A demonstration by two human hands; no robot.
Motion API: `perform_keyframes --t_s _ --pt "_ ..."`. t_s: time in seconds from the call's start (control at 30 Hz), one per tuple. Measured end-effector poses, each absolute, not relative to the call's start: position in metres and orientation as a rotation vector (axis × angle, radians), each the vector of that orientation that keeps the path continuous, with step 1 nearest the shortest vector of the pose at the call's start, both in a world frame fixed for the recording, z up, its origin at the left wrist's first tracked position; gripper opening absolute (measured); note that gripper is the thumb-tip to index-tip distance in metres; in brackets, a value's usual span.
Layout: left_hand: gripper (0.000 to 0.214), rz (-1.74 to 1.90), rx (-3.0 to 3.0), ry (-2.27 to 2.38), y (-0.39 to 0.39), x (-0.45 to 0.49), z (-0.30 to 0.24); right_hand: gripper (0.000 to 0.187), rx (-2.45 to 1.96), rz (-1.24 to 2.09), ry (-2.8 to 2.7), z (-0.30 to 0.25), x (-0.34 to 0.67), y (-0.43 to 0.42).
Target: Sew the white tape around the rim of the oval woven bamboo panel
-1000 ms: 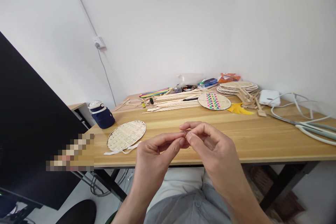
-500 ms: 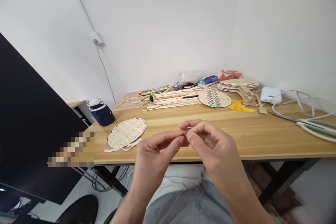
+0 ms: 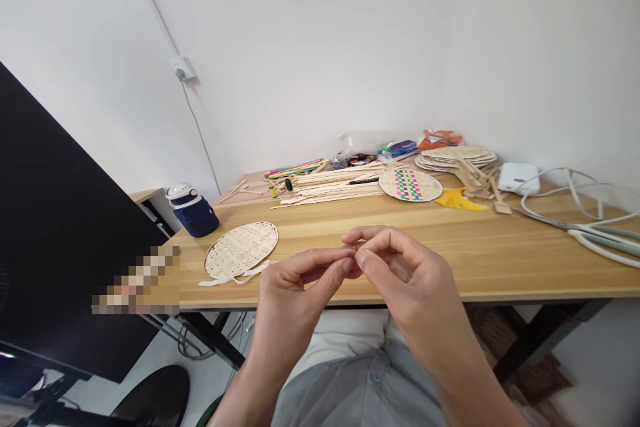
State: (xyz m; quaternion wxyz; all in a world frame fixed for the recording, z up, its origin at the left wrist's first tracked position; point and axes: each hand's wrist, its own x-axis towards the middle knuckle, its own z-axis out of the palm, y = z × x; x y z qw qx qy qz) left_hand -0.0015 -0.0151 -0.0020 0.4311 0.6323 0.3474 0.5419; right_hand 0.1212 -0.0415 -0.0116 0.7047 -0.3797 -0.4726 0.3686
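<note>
My left hand and my right hand meet in front of me, over the table's near edge. Thumb and fingers of each are pinched together, and the fingertips touch. Whatever lies between them is too small to name; only a tiny thin speck shows at the right fingertips. Left of my hands, a round woven bamboo piece lies flat on the table, with a white ribbon at its near edge. Farther back on the right is a round woven fan face with a coloured checked band.
Bamboo strips and small thread spools lie along the back of the wooden table. A blue jug stands left. To the right are stacked woven rounds, yellow tassels, a white box and large scissors.
Both hands keep almost the same pinched pose, fingertips together. The view has shifted slightly; nothing on the table has visibly moved.
</note>
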Motion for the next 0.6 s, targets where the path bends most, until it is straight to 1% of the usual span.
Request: perform_keyframes --t_s 0.6 --pt "0.012 1.372 1.625 0.881 -0.015 -0.0032 -0.0048 0.016 -0.831 0.862 -1.053 -0.0138 0.1217 -0.0405"
